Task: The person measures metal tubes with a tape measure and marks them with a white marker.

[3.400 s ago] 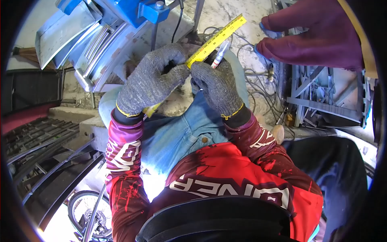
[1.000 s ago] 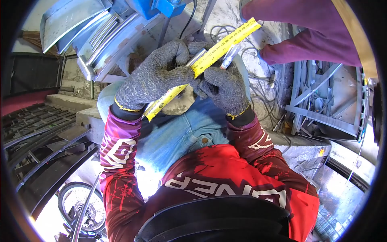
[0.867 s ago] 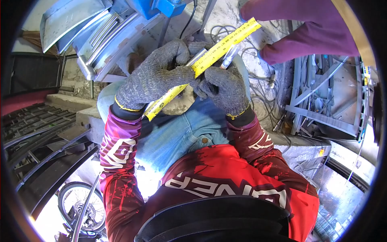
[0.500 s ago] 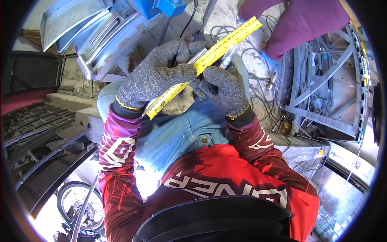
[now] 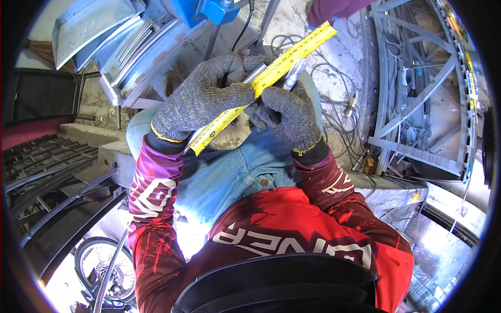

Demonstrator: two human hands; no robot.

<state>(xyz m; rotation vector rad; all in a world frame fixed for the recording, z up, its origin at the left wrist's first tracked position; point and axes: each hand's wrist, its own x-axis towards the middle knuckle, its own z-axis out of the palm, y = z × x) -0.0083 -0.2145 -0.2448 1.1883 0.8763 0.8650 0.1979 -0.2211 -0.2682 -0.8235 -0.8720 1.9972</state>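
Note:
A yellow tape measure blade (image 5: pixel 295 58) runs diagonally across my lap, from near my left wrist up to the right. My left hand (image 5: pixel 209 96), in a grey knit glove, is closed with its thumb pressed along the blade. A shiny metal bar (image 5: pixel 254 73) shows beside the blade at the left fingertips. My right hand (image 5: pixel 292 115), gloved the same, is closed just below the blade's middle. From its curled fingers sticks a white pen-like marker (image 5: pixel 295 74), slanting up to the right. The fingertips of the right hand are mostly hidden.
A metal frame (image 5: pixel 417 99) stands at the right, with cables (image 5: pixel 334 109) on the floor beside it. Sheet-metal pieces (image 5: pixel 135 52) and a blue machine part (image 5: pixel 216 9) are ahead. A person's purple trouser leg (image 5: pixel 339 7) shows at the top. Metal grating (image 5: pixel 47 161) lies left.
The person in purple trousers has moved away toward the top edge, uncovering more floor and metal frame. My hands and the tape blade have barely shifted.

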